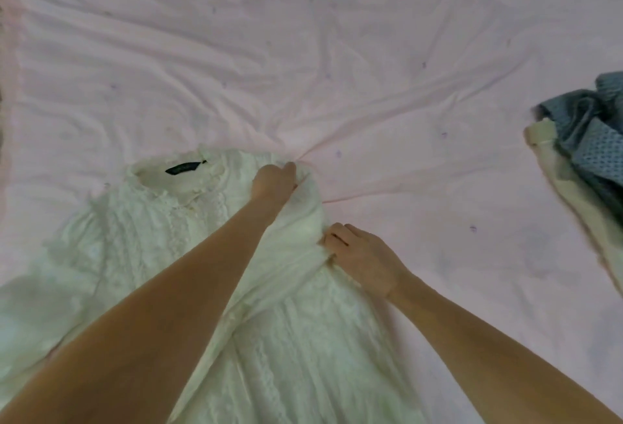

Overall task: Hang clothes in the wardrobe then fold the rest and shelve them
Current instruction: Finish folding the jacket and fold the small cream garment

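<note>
**White blouse on pink sheet, both hands at its right shoulder**

Blouse (188,255): white or cream, lace-trimmed, with vertical lace bands down the front. Lies front-up on the sheet, lower left of centre, neckline toward the far side. A dark label (184,167) shows inside the collar. One puffed sleeve spreads out flat at the left edge of view. The hem runs out of view at the bottom. The right shoulder and sleeve are gathered up and folded in over the body.

Left hand (274,182): reaches across the blouse from lower left, forearm lying over the garment. Fingers curled, gripping the bunched fabric at the far right shoulder. The sheet is pulled into creases that fan out from this point; whether the hand also pinches the sheet cannot be told.

Right hand (362,255): enters from lower right, knuckles up, just beside the blouse's right edge. Fingers bent, their tips tucked into the folded sleeve fabric, holding it at the side seam.

Sheet (337,36): pale pink, wrinkled, with small scattered purple marks; fills nearly the whole view.

Pile (593,140): at the right edge, well apart from the blouse. A blue-grey patterned garment lies crumpled on top of a beige one (553,160); both are cut off by the frame.
</note>
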`<state>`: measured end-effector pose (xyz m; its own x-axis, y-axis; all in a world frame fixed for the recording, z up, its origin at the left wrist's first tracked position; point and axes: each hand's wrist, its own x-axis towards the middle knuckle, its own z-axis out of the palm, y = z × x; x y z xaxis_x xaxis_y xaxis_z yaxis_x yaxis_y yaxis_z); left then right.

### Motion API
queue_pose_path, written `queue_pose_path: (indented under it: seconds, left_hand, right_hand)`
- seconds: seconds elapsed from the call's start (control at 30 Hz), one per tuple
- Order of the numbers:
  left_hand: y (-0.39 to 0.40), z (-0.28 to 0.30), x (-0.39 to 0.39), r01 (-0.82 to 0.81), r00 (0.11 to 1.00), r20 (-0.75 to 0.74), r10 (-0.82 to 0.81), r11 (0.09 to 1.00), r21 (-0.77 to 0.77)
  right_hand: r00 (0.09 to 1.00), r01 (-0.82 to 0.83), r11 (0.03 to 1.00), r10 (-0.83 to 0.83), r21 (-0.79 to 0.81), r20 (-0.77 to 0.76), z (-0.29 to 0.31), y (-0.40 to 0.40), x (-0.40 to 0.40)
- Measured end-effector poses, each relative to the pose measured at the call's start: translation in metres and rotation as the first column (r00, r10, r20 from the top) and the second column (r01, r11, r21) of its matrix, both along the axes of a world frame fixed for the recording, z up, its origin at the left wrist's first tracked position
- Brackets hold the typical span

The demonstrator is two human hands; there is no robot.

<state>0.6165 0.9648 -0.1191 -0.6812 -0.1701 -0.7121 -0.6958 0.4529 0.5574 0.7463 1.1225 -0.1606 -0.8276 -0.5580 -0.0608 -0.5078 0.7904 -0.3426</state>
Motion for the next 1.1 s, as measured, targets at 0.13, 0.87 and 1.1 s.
queue_pose_path:
  seconds: [0.13,0.87,1.1]
  left_hand:
    - [0.014,-0.005,0.013,0.508,0.823,-0.040,-0.566,0.766,-0.394]
    - [-0.018,-0.022,-0.034,0.253,0.858,-0.411,-0.308,0.950,-0.185]
    - [-0.015,-0.026,-0.019,0.176,0.911,-0.370,-0.184,0.983,-0.057]
  right_hand:
    - [0.997,-0.014,0.999,0.010,-0.051,-0.082,0.008,-0.005,-0.003]
    - [0.952,0.261,0.965,-0.252,-0.034,0.175,0.010,-0.008,0.007]
    - [0.970,0.229,0.972,-0.223,-0.054,0.095,-0.007,-0.004,0.008]
